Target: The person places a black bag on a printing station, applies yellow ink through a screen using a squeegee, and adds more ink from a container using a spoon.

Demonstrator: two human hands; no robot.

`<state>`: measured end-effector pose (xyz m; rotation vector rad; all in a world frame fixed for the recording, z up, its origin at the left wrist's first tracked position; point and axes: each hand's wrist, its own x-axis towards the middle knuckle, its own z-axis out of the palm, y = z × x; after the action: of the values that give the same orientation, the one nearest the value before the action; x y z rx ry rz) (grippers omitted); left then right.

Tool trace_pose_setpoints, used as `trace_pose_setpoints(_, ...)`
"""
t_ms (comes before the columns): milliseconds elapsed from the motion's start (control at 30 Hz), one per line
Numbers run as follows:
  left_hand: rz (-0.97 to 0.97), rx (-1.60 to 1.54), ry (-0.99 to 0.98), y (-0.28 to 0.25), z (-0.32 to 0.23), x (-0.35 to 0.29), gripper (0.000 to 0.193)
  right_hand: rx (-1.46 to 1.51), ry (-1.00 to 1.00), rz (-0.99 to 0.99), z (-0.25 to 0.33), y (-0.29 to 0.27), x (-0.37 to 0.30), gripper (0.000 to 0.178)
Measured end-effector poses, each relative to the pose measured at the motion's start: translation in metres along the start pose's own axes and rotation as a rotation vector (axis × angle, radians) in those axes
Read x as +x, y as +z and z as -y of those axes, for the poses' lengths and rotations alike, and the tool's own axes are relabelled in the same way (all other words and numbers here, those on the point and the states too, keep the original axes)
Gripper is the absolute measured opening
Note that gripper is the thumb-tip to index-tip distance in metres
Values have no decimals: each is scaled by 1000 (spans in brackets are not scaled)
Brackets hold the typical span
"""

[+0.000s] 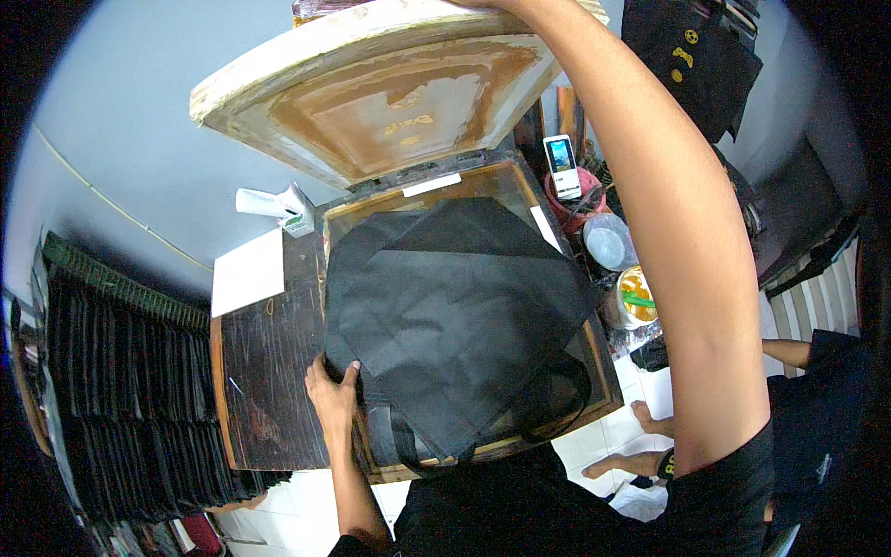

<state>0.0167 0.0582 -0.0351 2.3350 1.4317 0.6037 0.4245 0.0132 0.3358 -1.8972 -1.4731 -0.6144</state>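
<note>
A screen printing frame [278, 79] with a wooden border is tilted up over the table, its brown-stained mesh facing down toward me. My right hand [492, 3] grips its upper edge, mostly cut off by the top of the picture. Below lies a black fabric bag [455, 316], spread flat with its corners turned diagonally and its handles toward me. My left hand [332, 395] is at the bag's left edge, thumb touching the fabric and fingers apart from it. Under the bag, a wood-edged glass printing bed [608, 376] shows around the sides.
Stacked black bags [130, 371] fill the left side. A white board [249, 274] lies on the dark table [278, 371]. At right stand a white handheld device [561, 167], a clear plastic cup [608, 243] and a tub with a green-handled tool [634, 302]. Another person [817, 418] is at lower right.
</note>
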Motion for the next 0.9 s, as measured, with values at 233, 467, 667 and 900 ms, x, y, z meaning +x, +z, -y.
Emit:
trace_pose_setpoints(233,11,-278,-169,-6,9,-33,45,-7,-9,3,1,-1,1,35)
trace_pose_setpoints(467,-275,153,182,-20,-29,-60,47,41,22,12,0,-4,-4,34)
trace_pose_setpoints(667,161,97,39,19,-61,-36,40,32,-48,20,2,-6,-2,33)
trace_pose_setpoints(900,47,58,75,24,-74,-33,50,48,-33,21,-1,-8,-7,33)
